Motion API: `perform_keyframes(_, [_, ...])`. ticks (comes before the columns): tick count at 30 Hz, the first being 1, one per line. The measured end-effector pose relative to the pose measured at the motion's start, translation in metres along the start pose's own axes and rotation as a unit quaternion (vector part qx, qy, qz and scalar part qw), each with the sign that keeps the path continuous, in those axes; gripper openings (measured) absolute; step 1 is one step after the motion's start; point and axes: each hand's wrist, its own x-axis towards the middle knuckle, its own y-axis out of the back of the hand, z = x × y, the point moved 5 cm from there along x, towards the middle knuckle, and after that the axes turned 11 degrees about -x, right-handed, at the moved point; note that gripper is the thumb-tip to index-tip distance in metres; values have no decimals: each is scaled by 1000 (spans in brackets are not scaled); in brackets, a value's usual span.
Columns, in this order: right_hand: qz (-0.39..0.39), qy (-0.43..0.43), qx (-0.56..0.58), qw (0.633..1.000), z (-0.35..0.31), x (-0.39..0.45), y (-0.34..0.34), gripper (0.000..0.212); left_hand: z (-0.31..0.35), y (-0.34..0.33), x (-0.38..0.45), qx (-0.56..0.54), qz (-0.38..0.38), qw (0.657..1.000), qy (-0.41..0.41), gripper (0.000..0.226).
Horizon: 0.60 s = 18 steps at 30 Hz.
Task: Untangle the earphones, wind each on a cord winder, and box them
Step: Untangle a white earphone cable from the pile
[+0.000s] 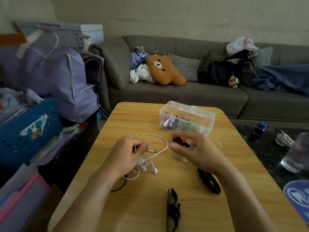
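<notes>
Left hand [127, 152] is pinching the white earphones [151, 162] over the near-middle of the wooden table [142, 118], fingers curled tight round the cable with something small and dark caught between the fingertips, too small to name. Right hand [194, 150] is up level with it, just beside, thumb and fingers closing on the same white cord where it runs across; it's motion-blurred, so exactly how the fingertips sit is hard to tell. That cord is thin, glossy and white, looping in a wide arc between the two hands and bunching into a knot of earbuds and plug under the left hand, one bud lying clear on the wood. A black cable [119, 187] peeks out from under the left forearm, mostly hidden. Count the loose black cord winders: two in plain view, one [209, 182] by the right wrist and one [173, 210] at the near edge, and a third dark piece [178, 141] behind the right hand's fingers, only partly visible. One clear plastic box [187, 118] sits on the far side of the table, lid open, already holding wound bundles in purple, black and green; their number can't be made out through the plastic.
</notes>
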Motion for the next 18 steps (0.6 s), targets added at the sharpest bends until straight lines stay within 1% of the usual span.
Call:
perform_keyframes(1, [-30,21,-1,999,-8,-1,-6,58,2,-2,0,-2,-7,1000,-4,26])
perform_keyframes(3, [-59,46,17,997,-17,-2,-15,32,5,-5,1,-1,-18,1000,-14,17])
perform_keyframes(4, [-56,53,35,996,-19,-1,-17,21,6,-6,1,2,-25,1000,-15,12])
perform_keyframes(6, [-30,48,60,997,-17,0,-14,15,5,-7,1,9,-39,999,-7,9])
perform_keyframes(8, [16,13,81,997,-10,2,-6,15,-1,-5,0,19,-51,998,23,11])
perform_keyframes(10, [84,-29,108,990,-1,1,7,16,-8,-3,-2,32,-68,995,61,20])
perform_keyframes(12, [145,-56,136,978,4,-2,19,15,-12,-1,-5,34,-85,992,89,28])
perform_keyframes(14, [205,-65,172,961,8,-4,27,14,-12,-1,-6,26,-91,991,94,31])
perform_keyframes(16, [272,-91,237,928,14,-7,31,16,-11,-1,-5,22,-94,991,89,33])
perform_keyframes(18, [311,-137,343,876,21,-9,30,19,-10,-3,-5,25,-100,991,86,34])
